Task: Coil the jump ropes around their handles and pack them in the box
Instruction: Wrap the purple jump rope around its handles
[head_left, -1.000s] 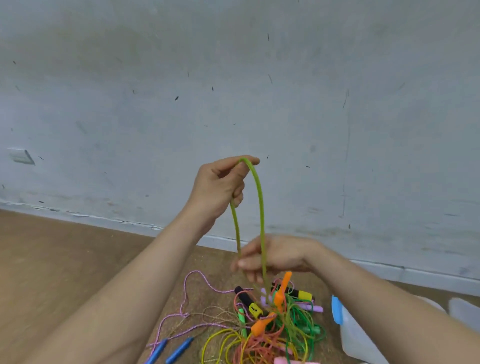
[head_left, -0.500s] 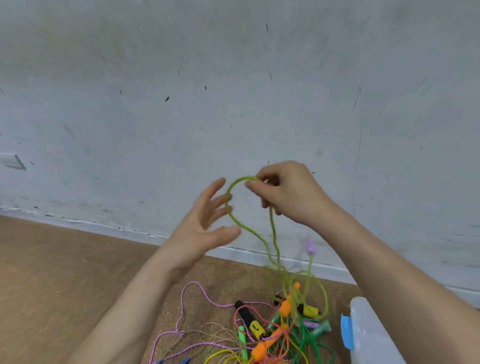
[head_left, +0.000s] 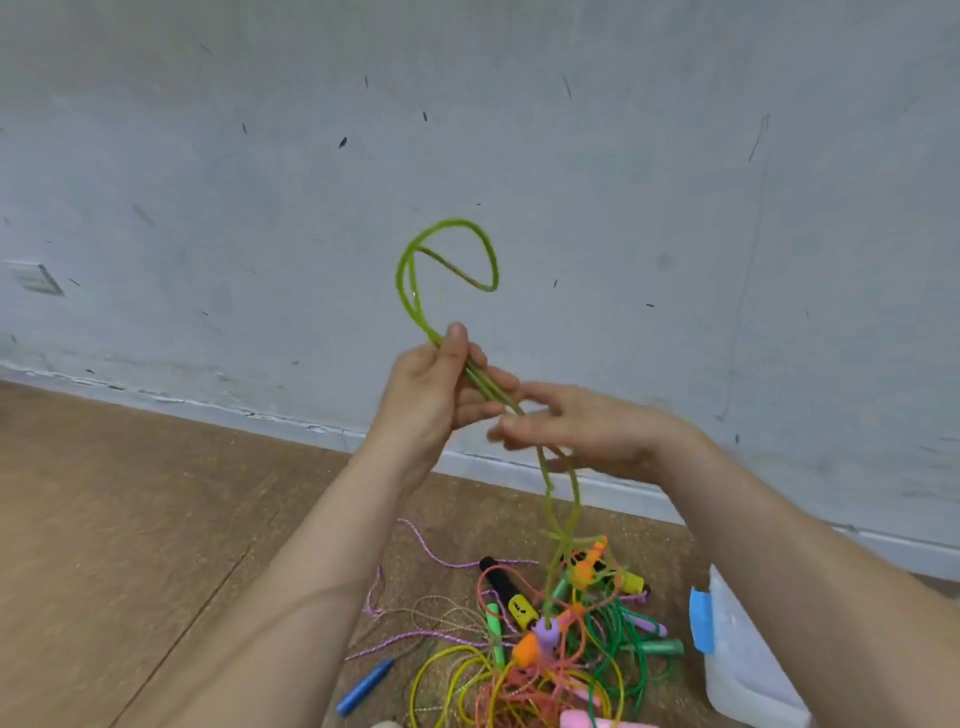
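A pale switch plate (head_left: 36, 278) is set in the grey wall (head_left: 623, 156) at the far left, above a wooden floor (head_left: 130, 519). A blue handle (head_left: 363, 688) is seen lying on the floor at the left edge of a pile of ropes (head_left: 550, 670), and a pink-and-purple braided rope (head_left: 431, 553) is trailed out from the pile just above it.

Near the middle, the left hand (head_left: 436, 395) is raised in front of the wall. Several strands of a green rope (head_left: 447, 249) are gripped in it, pressed between the upright thumb and the curled fingers. Above the hand, the green rope is curved into an open loop in the air. From the grip, the strands are led down to the right, between the fingers of the right hand (head_left: 587, 431). Those fingers are held out nearly straight and spread, and nothing is clasped by them. Below the right hand, the green rope is hung down into the pile, where a lilac end piece (head_left: 545, 631) is seen on it.

In the pile, a black-and-yellow handle (head_left: 506, 592), an orange handle (head_left: 524, 649) and a green handle (head_left: 660, 647) are tangled among yellow, orange and green ropes. Just beside the pile on the right, a white box (head_left: 748, 670) with blue tape (head_left: 701, 618) on its edge is partly covered by the right forearm.
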